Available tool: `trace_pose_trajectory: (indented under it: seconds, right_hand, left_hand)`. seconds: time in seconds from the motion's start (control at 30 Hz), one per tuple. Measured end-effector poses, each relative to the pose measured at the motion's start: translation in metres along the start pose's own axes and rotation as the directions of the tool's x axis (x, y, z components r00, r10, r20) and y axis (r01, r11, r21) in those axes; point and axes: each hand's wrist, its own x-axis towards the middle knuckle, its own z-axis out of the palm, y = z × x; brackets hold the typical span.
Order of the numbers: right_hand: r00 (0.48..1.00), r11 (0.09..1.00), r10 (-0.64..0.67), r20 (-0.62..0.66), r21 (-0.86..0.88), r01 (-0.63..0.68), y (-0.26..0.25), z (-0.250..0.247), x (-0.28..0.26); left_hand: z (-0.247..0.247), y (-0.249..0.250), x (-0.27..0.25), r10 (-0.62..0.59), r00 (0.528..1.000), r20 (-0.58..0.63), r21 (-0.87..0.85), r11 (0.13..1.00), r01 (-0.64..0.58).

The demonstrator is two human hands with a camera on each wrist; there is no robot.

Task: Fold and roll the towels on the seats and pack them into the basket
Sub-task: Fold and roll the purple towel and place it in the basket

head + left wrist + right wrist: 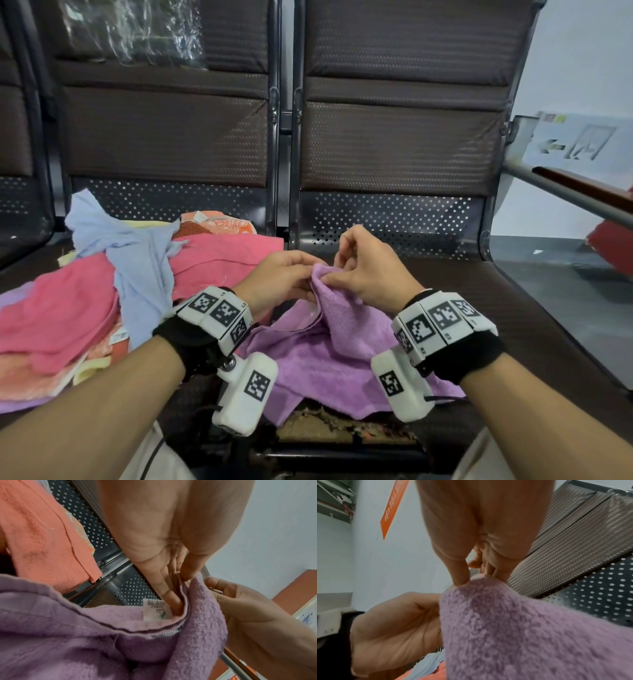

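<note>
A purple towel (335, 349) lies crumpled on the right seat, one corner lifted. My left hand (284, 277) and right hand (359, 270) meet at that raised corner and both pinch it. In the left wrist view the left hand's fingers (171, 595) lie inside a fold of the purple towel (85, 642) beside a white label (157, 609), thumb on the outer side. In the right wrist view the right thumb and fingers (471, 574) pinch the tip of the purple towel (522, 628). No basket is in view.
A heap of towels covers the left seat: pink ones (54, 308), a light blue one (137, 267) and an orange patterned one (219, 222). Dark seat backs (400, 144) rise behind. A metal armrest (565, 192) stands on the right.
</note>
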Motion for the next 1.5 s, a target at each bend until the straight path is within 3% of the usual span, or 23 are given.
trace_pose_trajectory:
  seconds: [0.13, 0.27, 0.37, 0.47, 0.57, 0.67, 0.77, 0.87, 1.0, 1.07, 1.13, 1.2, 1.33, 1.5]
  right_hand:
    - [1.0, 1.0, -0.007, -0.01, -0.031, 0.006, 0.0, 0.0, 0.001]
    - [1.0, 1.0, -0.014, 0.026, 0.015, 0.014, -0.003, -0.004, -0.001]
    - [0.992, 1.0, -0.015, 0.127, 0.006, 0.015, -0.002, -0.009, -0.003]
    - [0.963, 0.969, -0.034, 0.267, -0.226, 0.096, 0.003, -0.014, -0.007]
    - [0.934, 0.879, 0.033, 0.355, -0.456, 0.142, 0.012, -0.023, -0.011]
    - [0.953, 0.856, 0.066, 0.295, -0.508, 0.098, 0.011, -0.03, -0.015]
    - [0.985, 0.893, -0.012, 0.172, -0.441, 0.087, -0.002, -0.033, -0.022]
    - [0.99, 0.894, -0.067, 0.127, -0.433, 0.116, -0.014, -0.035, -0.028]
    - [0.978, 0.835, -0.063, 0.198, -0.527, 0.16, -0.026, -0.035, -0.034]
    - [0.987, 0.866, -0.111, 0.12, -0.476, 0.155, -0.029, -0.037, -0.035]
    - [0.997, 0.946, -0.082, 0.009, -0.313, 0.08, -0.036, -0.044, -0.035]
    - [0.998, 0.992, -0.028, -0.06, -0.125, 0.02, -0.046, -0.053, -0.034]
    - [0.967, 0.997, -0.076, -0.244, -0.031, 0.071, -0.073, -0.082, -0.031]
    - [0.913, 0.978, -0.11, -0.392, 0.12, 0.17, -0.107, -0.122, -0.03]
  left_hand:
    - [-0.002, 0.001, -0.002, -0.011, 0.998, 0.055, -0.068, 0.998, 0.015]
    - [-0.005, -0.001, -0.004, 0.054, 0.998, 0.031, 0.071, 0.996, -0.056]
    - [-0.008, 0.002, -0.005, 0.133, 0.991, -0.019, 0.218, 0.968, -0.126]
    - [-0.013, 0.006, -0.008, 0.229, 0.971, -0.072, 0.314, 0.929, -0.196]
    - [-0.022, 0.011, -0.014, 0.321, 0.937, -0.134, 0.362, 0.896, -0.256]
    - [-0.027, 0.011, -0.022, 0.369, 0.917, -0.15, 0.43, 0.86, -0.276]
    - [-0.032, 0.012, -0.024, 0.398, 0.89, -0.224, 0.482, 0.839, -0.253]
    - [-0.031, 0.017, -0.027, 0.422, 0.883, -0.206, 0.55, 0.796, -0.252]
    - [-0.01, 0.024, -0.034, 0.368, 0.866, -0.34, 0.371, 0.898, -0.236]
    - [-0.002, 0.032, -0.038, 0.374, 0.831, -0.411, 0.352, 0.906, -0.234]
    - [0.001, 0.043, -0.045, 0.438, 0.787, -0.434, 0.389, 0.879, -0.275]
    - [0.002, 0.055, -0.053, 0.524, 0.756, -0.392, 0.432, 0.831, -0.352]
    - [0.003, 0.09, -0.074, 0.648, 0.748, -0.144, 0.519, 0.693, -0.501]
    - [-0.006, 0.141, -0.086, 0.569, 0.815, 0.114, 0.755, 0.484, -0.443]
